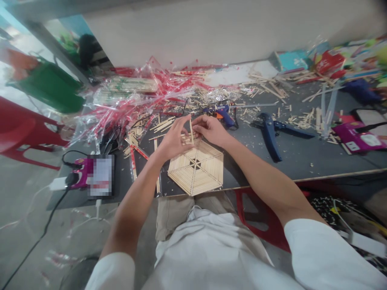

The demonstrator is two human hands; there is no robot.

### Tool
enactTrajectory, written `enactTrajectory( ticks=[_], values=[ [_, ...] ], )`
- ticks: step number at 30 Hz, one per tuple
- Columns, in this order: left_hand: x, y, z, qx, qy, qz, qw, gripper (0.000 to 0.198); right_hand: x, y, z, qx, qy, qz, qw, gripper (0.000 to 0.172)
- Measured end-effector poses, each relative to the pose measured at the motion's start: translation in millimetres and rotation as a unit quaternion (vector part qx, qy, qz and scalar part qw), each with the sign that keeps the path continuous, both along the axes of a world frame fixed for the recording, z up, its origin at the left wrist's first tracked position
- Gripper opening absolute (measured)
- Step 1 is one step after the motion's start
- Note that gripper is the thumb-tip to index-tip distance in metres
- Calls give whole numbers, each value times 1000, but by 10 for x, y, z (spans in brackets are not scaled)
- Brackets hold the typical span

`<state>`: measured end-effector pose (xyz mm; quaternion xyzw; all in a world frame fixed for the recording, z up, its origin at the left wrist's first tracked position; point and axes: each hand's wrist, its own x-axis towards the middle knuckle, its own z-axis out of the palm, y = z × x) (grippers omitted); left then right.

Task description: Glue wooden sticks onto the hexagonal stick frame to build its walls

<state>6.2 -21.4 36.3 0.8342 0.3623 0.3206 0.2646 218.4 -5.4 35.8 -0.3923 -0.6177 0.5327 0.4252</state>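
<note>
A hexagonal frame of thin wooden sticks point(196, 169) lies flat on the dark tabletop point(290, 161) right in front of me, with a small dark hexagonal gap at its centre. Above its far edge, my left hand point(174, 139) and my right hand point(210, 129) meet at a thin upright wooden stick point(191, 132). Fingers of both hands pinch this stick from either side, and its lower end reaches the frame's far edge.
A blue glue gun point(223, 114) and large blue pliers-like cutters point(270, 133) lie to the right among scattered stick pieces. Torn red-marked plastic wrap point(145, 96) is heaped at the back. A pink device with a cable point(80, 173) sits at the left table corner. A red chair point(24, 129) stands left.
</note>
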Motion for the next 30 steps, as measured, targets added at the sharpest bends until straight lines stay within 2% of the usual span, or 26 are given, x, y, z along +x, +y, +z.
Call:
enactTrajectory(
  ticks=[2,5,8,11,15,18,22,27,30],
  values=[
    [-7,4,5,12,5,21,1000,102,12,-3,-4,29,-34,-15,999,3],
    [-22,17,2,28,18,51,998,99,48,9,-6,91,-96,-47,990,10],
    [-33,24,-6,40,31,69,996,98,111,51,-8,141,-133,-89,977,8],
    [-40,26,-10,48,41,82,995,97,179,114,-31,127,-115,-130,977,3],
    [-50,39,-21,53,54,95,993,95,225,197,-93,107,-79,-170,976,5],
    [-60,58,-41,59,69,103,991,96,239,232,-119,119,-78,-185,972,5],
    [-67,70,-57,59,78,114,989,96,287,245,-88,126,-85,-188,970,15],
    [-55,49,-18,47,88,131,986,94,420,280,-55,188,-152,-221,945,27],
    [-51,43,3,30,93,138,986,95,515,311,-44,207,-209,-267,918,32]
  ],
)
